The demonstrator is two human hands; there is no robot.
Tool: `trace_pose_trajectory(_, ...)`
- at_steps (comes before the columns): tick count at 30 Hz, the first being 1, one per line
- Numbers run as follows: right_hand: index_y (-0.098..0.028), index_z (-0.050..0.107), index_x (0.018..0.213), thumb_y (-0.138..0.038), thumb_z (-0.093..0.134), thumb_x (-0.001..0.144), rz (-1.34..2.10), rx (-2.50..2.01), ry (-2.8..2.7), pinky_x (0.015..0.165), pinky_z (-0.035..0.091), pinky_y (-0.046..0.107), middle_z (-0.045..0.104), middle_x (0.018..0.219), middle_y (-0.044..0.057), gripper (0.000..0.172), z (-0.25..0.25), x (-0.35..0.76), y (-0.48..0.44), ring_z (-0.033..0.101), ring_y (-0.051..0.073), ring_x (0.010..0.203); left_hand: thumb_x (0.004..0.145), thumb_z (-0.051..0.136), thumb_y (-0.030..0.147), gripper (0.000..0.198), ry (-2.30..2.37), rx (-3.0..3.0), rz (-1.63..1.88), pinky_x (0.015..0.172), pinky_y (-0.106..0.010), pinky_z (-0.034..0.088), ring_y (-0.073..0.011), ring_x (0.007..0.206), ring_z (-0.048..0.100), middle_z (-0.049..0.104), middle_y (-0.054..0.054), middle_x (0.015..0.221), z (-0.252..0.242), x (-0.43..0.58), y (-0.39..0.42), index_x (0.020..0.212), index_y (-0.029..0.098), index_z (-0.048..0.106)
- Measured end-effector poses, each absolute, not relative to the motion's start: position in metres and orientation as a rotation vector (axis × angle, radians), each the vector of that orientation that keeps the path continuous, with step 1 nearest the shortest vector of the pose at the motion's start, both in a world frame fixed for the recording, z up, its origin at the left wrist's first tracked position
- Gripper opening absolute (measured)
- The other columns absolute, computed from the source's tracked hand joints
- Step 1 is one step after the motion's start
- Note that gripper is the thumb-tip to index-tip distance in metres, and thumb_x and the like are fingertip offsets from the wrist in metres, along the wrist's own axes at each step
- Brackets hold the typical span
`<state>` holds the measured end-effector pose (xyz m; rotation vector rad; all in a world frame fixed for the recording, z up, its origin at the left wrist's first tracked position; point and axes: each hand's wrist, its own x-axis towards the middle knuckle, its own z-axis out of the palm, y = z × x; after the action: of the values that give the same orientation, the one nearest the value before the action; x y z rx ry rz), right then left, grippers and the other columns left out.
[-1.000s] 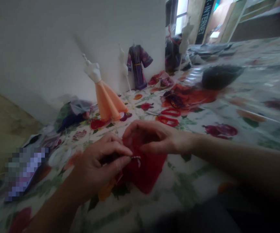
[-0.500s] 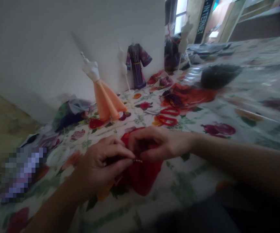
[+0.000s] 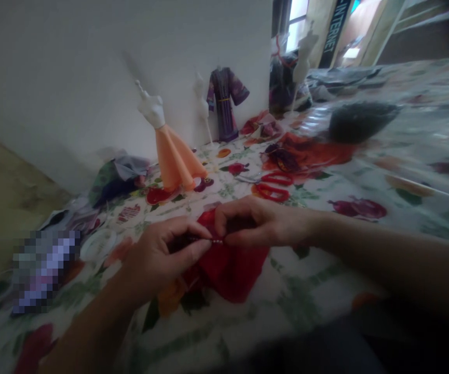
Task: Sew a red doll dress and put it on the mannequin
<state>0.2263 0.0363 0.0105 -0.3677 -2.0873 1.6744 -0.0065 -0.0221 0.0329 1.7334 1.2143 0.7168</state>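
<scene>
A piece of red cloth (image 3: 235,275) lies on the table under both hands. Across it runs a short row of small pale beads (image 3: 217,241), like a beaded trim; whether it is fixed to the cloth cannot be made out. My left hand (image 3: 165,252) pinches this trim between thumb and forefinger. At the other end of the row, my right hand (image 3: 265,221) has thumb and forefinger closed together on the trim, its other fingers curled. The exact grip of the right fingertips is blurred. Red-handled scissors (image 3: 274,188) lie beyond my right hand.
Against the wall stand a small mannequin in an orange skirt (image 3: 177,161), a bare mannequin (image 3: 201,101) and a purple robe (image 3: 224,101). Orange cloth (image 3: 313,153) and a dark bundle in plastic (image 3: 360,122) lie right. Fabric scraps (image 3: 119,174) are heaped left.
Both hands have risen slightly, and the right thumb has come in against the end of the bead row. The view has shifted a little to the left.
</scene>
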Motion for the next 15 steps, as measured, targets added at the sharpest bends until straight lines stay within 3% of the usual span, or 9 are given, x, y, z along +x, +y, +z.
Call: trace_pose_trajectory(15,-0.014,0.059,0.091,-0.018,0.064,0.089,1.559,-0.456,-2.159,0.068,0.042,0.024,0.058,0.087,0.001,0.007,0.0113,0.2218,0.0385,0.051,0.012,0.077,0.085,0.073,0.031,0.012,1.243,1.681,0.751,0.063,-0.021,0.049,-0.0127,0.071,0.062,0.071,-0.001,0.081,0.0227,-0.0044,-0.0152,0.087,0.019,0.071)
